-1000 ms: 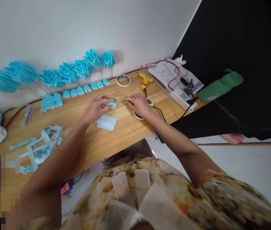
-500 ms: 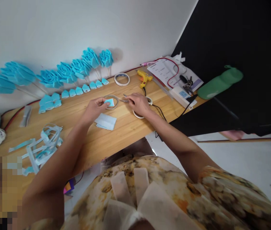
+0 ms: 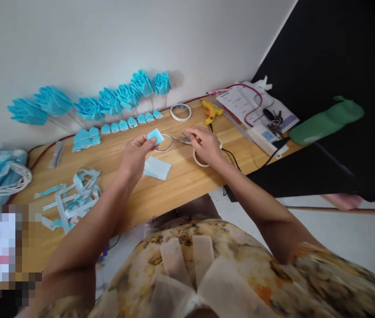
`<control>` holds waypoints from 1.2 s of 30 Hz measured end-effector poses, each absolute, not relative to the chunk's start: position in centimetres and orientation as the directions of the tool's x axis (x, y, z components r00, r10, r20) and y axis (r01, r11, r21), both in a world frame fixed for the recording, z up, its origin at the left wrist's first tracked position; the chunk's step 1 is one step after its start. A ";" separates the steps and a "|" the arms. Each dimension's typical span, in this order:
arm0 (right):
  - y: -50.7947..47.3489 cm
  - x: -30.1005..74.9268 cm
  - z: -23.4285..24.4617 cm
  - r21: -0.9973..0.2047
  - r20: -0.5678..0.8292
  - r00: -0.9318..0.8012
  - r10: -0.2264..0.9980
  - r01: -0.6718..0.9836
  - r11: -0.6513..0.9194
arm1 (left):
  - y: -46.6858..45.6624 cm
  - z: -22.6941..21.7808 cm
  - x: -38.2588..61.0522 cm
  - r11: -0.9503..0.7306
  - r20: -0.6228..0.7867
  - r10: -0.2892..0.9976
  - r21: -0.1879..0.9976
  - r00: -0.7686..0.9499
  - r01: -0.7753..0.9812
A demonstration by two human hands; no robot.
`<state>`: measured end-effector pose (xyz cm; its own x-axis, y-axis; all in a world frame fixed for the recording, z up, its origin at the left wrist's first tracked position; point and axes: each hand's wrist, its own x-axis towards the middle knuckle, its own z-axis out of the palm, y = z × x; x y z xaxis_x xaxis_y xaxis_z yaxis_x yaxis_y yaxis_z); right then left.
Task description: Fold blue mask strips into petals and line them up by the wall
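Between the thumb and fingers of my left hand [image 3: 136, 154] is a small folded light-blue fabric piece [image 3: 155, 136], raised above the table. My right hand [image 3: 203, 143] is closed on a slim metal tool [image 3: 184, 138] whose tips point left; its exact kind is unclear. A thin ring [image 3: 168, 149] lies between the hands, partly behind the fabric. Flat pale-blue fabric pieces [image 3: 157, 168] rest just in front of my left hand. Under my right wrist lies a white tape roll [image 3: 201, 163], partly hidden.
Blue fabric flowers [image 3: 109, 100] on sticks lean along the wall. Folded blue pieces [image 3: 86, 140] line the back. Cut strips [image 3: 71, 201] lie left. A tape roll [image 3: 180, 113], yellow glue gun [image 3: 212, 112], power strip [image 3: 264, 138] and green bottle pouch [image 3: 326, 121] stand right.
My left hand has lifted the folded blue piece slightly off the table, and it is tilted now. My right hand still grips the metal tool. The whole view has shifted left.
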<state>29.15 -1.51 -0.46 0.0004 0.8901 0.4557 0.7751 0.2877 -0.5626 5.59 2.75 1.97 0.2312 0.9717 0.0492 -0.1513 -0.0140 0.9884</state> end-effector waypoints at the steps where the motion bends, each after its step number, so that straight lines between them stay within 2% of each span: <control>1: -1.8 28.7 0.1 -0.563 0.472 -0.015 0.881 0.764 0.315 | 2.2 2.1 5.5 0.036 0.012 0.969 0.982 0.248 -0.186; 6: -2.5 27.2 1.6 -0.576 0.480 -0.084 0.873 0.720 0.386 | 1.0 1.8 4.9 0.134 -0.077 0.970 0.961 0.232 -0.241; 12: -1.4 30.5 0.7 -0.581 0.430 0.063 0.901 0.783 0.223 | 1.3 1.0 4.1 0.197 -0.162 0.975 0.945 0.150 -0.262; 18: -1.4 31.5 -0.8 -0.486 0.229 -0.018 0.973 0.864 0.130 | 1.0 1.0 4.0 0.204 -0.169 0.975 0.939 0.147 -0.278; 25: -0.5 29.5 -1.2 -0.375 0.232 -0.060 0.971 0.915 0.146 | 1.1 1.1 4.1 0.214 -0.172 0.971 0.933 0.166 -0.288; 32: 0.8 29.8 -2.5 -0.458 0.258 0.033 0.966 0.884 0.093 | 1.0 1.4 4.1 0.213 -0.175 0.974 0.925 0.144 -0.316; 36: 1.2 30.2 -3.5 -0.619 0.271 0.164 0.948 0.785 0.041 | 1.0 1.6 4.0 0.198 -0.153 0.973 0.940 0.175 -0.278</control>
<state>30.24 1.17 -3.49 0.1642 0.9484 0.2713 0.7846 0.0411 -0.6187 3.96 1.02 1.61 0.1752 0.9726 -0.1531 -0.2781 0.1980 0.9399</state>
